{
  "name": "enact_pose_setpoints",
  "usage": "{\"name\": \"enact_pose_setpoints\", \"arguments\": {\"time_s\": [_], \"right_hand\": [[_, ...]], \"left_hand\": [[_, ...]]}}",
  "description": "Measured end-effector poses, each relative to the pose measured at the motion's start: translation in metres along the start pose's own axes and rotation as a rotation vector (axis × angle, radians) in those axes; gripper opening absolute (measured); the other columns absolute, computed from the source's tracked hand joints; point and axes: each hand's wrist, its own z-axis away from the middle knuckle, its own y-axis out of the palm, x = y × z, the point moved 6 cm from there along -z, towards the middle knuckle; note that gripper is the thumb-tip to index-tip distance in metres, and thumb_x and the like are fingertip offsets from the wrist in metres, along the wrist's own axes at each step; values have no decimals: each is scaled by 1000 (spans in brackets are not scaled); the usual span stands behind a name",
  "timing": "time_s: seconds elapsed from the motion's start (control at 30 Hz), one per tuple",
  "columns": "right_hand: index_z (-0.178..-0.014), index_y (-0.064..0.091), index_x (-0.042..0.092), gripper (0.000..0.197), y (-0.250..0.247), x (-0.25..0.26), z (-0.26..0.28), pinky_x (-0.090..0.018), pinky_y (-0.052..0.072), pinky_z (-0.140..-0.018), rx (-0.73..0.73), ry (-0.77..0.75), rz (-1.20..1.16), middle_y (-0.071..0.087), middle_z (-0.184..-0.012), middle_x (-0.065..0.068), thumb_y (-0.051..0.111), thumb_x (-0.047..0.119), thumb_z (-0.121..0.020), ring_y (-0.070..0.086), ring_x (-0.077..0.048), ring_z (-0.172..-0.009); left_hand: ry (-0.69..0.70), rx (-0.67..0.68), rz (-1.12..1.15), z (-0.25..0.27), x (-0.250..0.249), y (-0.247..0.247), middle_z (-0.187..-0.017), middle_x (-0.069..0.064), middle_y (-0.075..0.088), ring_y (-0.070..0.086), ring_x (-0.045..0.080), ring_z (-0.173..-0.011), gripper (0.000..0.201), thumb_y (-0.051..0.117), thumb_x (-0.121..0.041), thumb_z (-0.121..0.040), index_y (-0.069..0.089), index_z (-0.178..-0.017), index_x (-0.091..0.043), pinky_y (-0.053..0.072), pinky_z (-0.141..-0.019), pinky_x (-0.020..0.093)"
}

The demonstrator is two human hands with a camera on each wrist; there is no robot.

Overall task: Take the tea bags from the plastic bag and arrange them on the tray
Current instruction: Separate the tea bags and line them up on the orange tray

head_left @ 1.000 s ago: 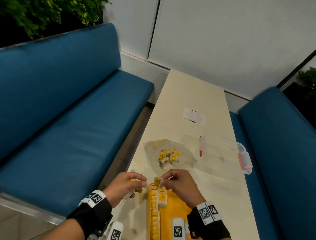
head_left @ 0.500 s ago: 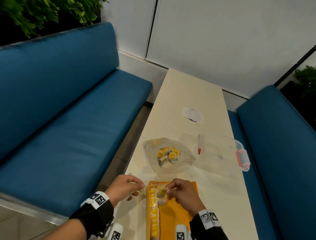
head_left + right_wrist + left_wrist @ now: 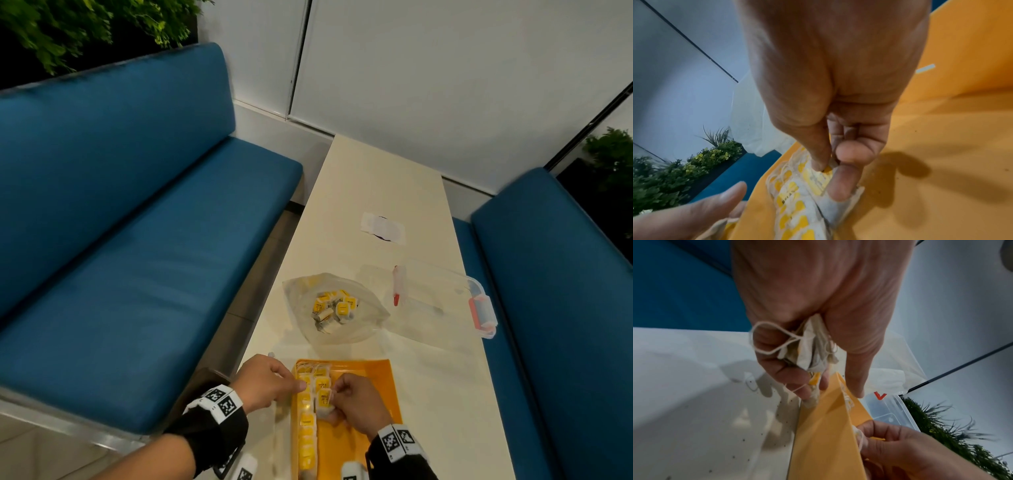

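At the near end of the long cream table (image 3: 373, 192), an orange tray (image 3: 373, 380) lay flat, its left edge close beside the table's left edge and a wider strip of bare tabletop along its right side. A column of tea bags (image 3: 306, 435) ran down the tray's left side, touching one another, and a second, short column had been started just to its right; the rest of the tray floor was bare orange. The right hand (image 3: 356, 401) rested over that second column, thumb and forefinger pinching a tea bag (image 3: 828, 181) by its yellow tag, the bag's paper lying on the tray against the first column. The left hand (image 3: 263, 382) sat at the tray's left rim, fingers curled around a bunch of tea bags (image 3: 813, 345) with loops of white string spilling out, its thumb reaching over the rim. Beyond the tray, apart from it, the clear plastic bag (image 3: 363, 322) lay open on the table with a small heap of tea bags (image 3: 334, 308) inside. To the bag's right stood a clear box (image 3: 442, 301) with a red latch, its far side near the table's right edge. Blue benches (image 3: 137, 240) flanked the table on both sides.
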Motion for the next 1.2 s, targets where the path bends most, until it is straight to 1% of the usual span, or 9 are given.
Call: {"name": "enact_pose_setpoints", "arguments": {"time_s": [0.1,0.3,0.47,0.6,0.8,0.93,0.97,1.07,1.2], "right_hand": [[-83,60,13,14,5,0,-6,-26,49,-42,-18,13,13,67,-71,-8,63,2,-92,68,-23,-57],[-82,59,13,15,9,0,-9,-27,50,-41,-74,43,41,67,-71,-6,61,2,-92,64,-17,-47],[-80,59,14,16,12,5,-12,-30,53,-45,-93,44,73,70,-77,-14,61,3,-91,67,-23,-50],[-76,57,15,18,11,8,-13,-33,55,-47,-124,50,86,69,-76,-13,63,3,-88,68,-26,-51],[-80,56,13,15,11,11,-12,-29,53,-49,-122,74,112,68,-75,-10,65,4,-87,64,-18,-45],[-80,55,16,15,6,13,-8,-22,51,-47,-140,71,133,66,-73,-2,68,10,-86,60,-8,-44],[-80,56,17,14,4,13,-7,-27,56,-53,-156,61,126,67,-75,-3,69,12,-85,63,-11,-50],[-80,61,22,12,-3,24,-2,-34,59,-68,-213,-42,143,69,-80,2,71,18,-83,65,-14,-68],[-87,65,18,7,-6,63,16,-20,49,-52,-145,-228,-59,67,-89,-2,71,15,-87,66,-17,-66]], "left_hand": [[18,-24,-64,-3,0,2,-78,-5,75,70,9,-74,33,92,-49,-65,79,-79,-22,49,-53,19],[-4,-26,-52,-7,6,1,-79,-7,74,68,6,-72,35,94,-50,-62,79,-81,-24,47,-55,17],[-15,-9,-45,-8,8,1,-84,-6,76,72,8,-78,38,94,-52,-61,80,-83,-24,49,-56,18],[-17,-4,-46,-9,9,1,-84,-5,77,73,8,-79,41,94,-54,-58,80,-82,-24,49,-58,19],[0,5,-38,-9,11,0,-87,-6,78,73,7,-78,42,93,-55,-59,80,-83,-24,51,-57,19],[53,4,26,3,2,-8,-89,-4,78,73,8,-73,16,85,-38,-81,80,-86,-24,53,-56,21],[65,7,50,7,-1,-12,-91,-5,77,73,10,-73,7,79,-31,-88,80,-86,-24,54,-57,23],[109,39,156,18,-8,-24,-103,-5,76,74,17,-75,17,69,-14,-95,81,-87,-23,53,-57,26],[190,178,333,33,-23,-27,-106,2,74,70,24,-75,17,68,-3,-94,80,-88,-13,45,-55,28]]}}
